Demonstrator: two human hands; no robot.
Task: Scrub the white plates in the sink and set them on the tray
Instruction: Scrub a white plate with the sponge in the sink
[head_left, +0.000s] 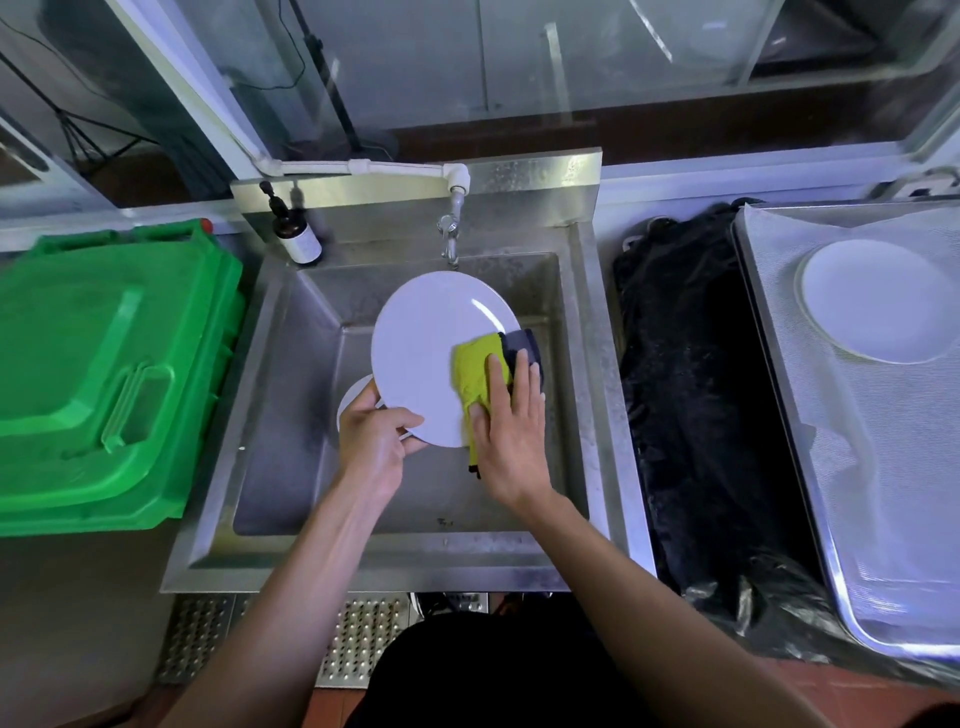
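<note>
Gripping the near-left rim of a white plate (421, 353), the left hand (375, 441) holds it tilted over the steel sink (291, 415), thumb curled onto the plate's face. The right hand (511, 441) lies with straight fingers on a yellow-green scrubbing cloth (470, 376) with a dark backing, pressing it flat against the plate's right edge. A second white plate (353, 402) lies in the basin, mostly hidden beneath the left hand and the held plate. The faucet (451, 234) stands just behind the held plate, a brown pump bottle (296, 231) at the sink's back-left corner. To the right, a metal tray (841, 467) carries another white plate (878, 301). A green bin (104, 364) sits left of the sink.
</note>
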